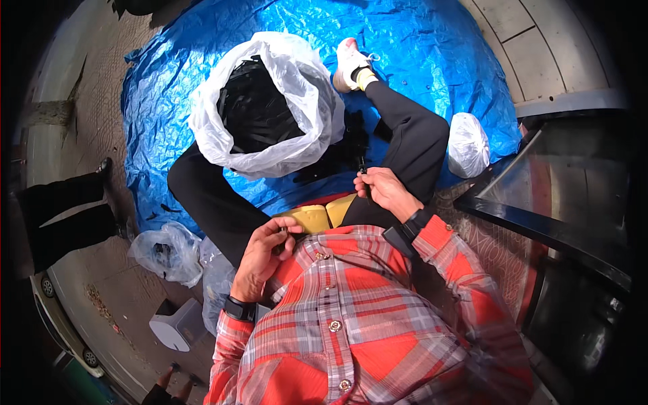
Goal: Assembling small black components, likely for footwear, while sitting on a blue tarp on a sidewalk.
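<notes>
Between my legs stands an open white plastic bag (317,101), filled with many thin black strip-like pieces (260,111). My right hand (390,192), above my right thigh, pinches a small black piece (362,166) that points away from me. Close to my waist on the left, my left hand (266,250) has its fingers curled together; a small dark thing shows at the fingers, too small to name. More black pieces (347,148) lie in the shade beside the bag, between it and my right leg.
A blue tarp (418,40) spreads under the bag and my legs. A tied white bag (468,145) sits at right, by a black-framed glass panel (567,182). Clear plastic bags (169,253) and a white bin (179,325) stand at left. Another person's dark-trousered legs (67,216) are further left.
</notes>
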`<state>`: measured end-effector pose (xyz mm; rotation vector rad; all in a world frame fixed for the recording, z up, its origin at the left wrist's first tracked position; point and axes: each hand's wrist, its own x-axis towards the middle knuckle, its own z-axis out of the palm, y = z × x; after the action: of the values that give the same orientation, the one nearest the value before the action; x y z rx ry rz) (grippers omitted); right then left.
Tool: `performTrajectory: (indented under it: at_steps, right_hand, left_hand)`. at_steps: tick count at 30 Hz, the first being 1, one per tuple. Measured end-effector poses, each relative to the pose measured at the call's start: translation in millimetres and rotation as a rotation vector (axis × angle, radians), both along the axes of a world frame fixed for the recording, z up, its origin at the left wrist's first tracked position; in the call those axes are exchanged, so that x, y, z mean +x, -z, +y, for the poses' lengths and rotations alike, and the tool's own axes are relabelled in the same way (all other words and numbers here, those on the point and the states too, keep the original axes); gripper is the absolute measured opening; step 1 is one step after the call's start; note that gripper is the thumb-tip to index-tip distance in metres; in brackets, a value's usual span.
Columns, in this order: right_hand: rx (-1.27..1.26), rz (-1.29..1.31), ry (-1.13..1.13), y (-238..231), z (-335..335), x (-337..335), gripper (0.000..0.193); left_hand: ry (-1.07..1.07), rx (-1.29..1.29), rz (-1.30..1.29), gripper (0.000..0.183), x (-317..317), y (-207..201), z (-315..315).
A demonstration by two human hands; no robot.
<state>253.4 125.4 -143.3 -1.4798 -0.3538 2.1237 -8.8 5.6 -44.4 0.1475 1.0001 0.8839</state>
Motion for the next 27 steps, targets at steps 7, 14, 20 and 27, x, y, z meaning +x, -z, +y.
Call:
performTrajectory:
  at_steps: [7,14,20,27]
  right_hand:
    - [0.027,-0.249,-0.021,75,41,-3,0.013]
    - [0.913,-0.663,0.034,-3,53,-45,0.014]
    - [1.467,-0.597,-0.584,-47,80,-149,0.019]
    - [1.668,-0.891,-0.902,-36,99,-159,0.015]
  left_hand:
    - [-0.019,0.062,-0.087,0.019,32,-15,-17]
    - [-0.106,0.081,-0.133,0.025,15,5,-34]
    - [-0.138,0.09,-0.164,0.023,17,-6,-13]
    - [-0.35,0.133,-0.074,0.02,-17,-2,-41]
